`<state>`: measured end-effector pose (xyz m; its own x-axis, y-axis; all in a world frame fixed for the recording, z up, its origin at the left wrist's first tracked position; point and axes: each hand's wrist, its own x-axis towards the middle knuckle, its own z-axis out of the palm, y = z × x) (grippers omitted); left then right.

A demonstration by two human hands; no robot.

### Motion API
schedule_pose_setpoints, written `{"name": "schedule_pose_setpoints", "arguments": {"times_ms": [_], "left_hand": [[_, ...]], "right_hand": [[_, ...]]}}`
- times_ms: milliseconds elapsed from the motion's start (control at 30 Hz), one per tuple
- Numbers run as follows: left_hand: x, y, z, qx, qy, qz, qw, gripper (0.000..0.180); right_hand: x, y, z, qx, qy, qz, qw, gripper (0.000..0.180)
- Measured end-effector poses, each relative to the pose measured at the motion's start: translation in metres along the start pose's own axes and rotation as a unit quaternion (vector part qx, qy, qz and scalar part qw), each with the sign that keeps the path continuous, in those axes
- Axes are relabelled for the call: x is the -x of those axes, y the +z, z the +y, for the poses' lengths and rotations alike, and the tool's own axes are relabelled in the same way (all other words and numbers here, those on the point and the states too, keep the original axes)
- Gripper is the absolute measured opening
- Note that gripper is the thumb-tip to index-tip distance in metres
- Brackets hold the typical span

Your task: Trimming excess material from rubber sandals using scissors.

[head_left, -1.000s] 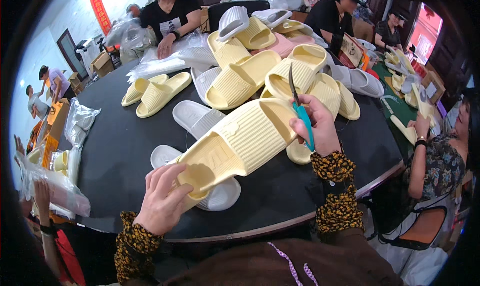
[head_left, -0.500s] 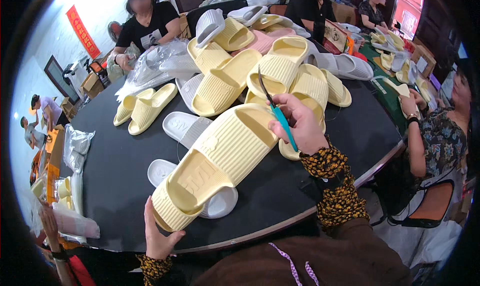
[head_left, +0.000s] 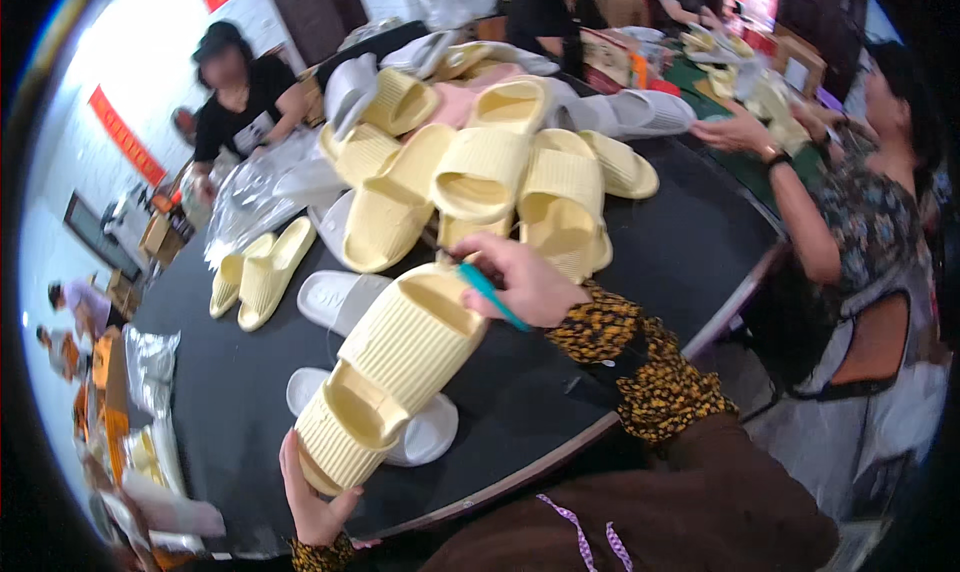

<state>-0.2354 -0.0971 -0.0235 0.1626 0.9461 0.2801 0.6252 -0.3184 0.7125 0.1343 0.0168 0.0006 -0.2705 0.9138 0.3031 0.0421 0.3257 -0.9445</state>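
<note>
A big pale yellow ribbed slide sandal [head_left: 390, 372] lies slanted across the black round table [head_left: 240, 392], resting on a white sandal [head_left: 425, 434]. My left hand [head_left: 312, 497] cups its near end from below at the table's front edge. My right hand [head_left: 525, 282] rests on the sandal's far end and grips teal-handled scissors [head_left: 490, 294], the handle sticking out toward me. Both wrists wear leopard-print sleeves.
A heap of yellow, white and pink sandals [head_left: 480, 162] fills the table's far half. Another white sandal [head_left: 340, 300] and a yellow pair [head_left: 258, 272] lie left of centre. People sit around: one in black [head_left: 245, 97] at the back left, one [head_left: 850, 222] at the right. Plastic bags [head_left: 250, 192] lie nearby.
My left hand has slid from on top of the sandal's near end down to its tip at the table edge. The view has swung left and the right hand stays at the far end.
</note>
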Motion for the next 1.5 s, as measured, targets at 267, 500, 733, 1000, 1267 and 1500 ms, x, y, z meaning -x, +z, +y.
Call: {"name": "schedule_pose_setpoints", "arguments": {"times_ms": [267, 500, 733, 1000, 1267, 1500], "left_hand": [[-0.008, 0.0, 0.029, 0.049, -0.009, -0.029, 0.998, 0.093], [-0.002, 0.008, 0.02, 0.349, -0.07, -0.023, 0.934, 0.066], [-0.006, 0.011, 0.002, 0.387, -0.169, 0.048, 0.905, 0.068], [0.021, -0.034, -0.079, 0.489, -0.275, 0.246, 0.79, 0.035], [0.04, -0.055, -0.067, 0.513, -0.166, 0.173, 0.824, 0.032], [0.001, 0.001, -0.011, 0.432, -0.188, 0.186, 0.863, 0.048]], "right_hand": [[-0.002, 0.01, 0.015, 0.024, -0.026, 0.017, 0.999, 0.044], [0.002, 0.015, 0.02, -0.042, 0.006, 0.039, 0.998, 0.044], [0.0, 0.021, 0.019, -0.219, 0.054, 0.02, 0.974, 0.045], [-0.003, 0.024, 0.024, -0.311, 0.046, 0.037, 0.948, 0.041], [0.002, 0.026, 0.03, -0.296, 0.075, 0.054, 0.951, 0.047], [-0.008, 0.029, 0.03, -0.218, 0.089, 0.039, 0.971, 0.043]]}}
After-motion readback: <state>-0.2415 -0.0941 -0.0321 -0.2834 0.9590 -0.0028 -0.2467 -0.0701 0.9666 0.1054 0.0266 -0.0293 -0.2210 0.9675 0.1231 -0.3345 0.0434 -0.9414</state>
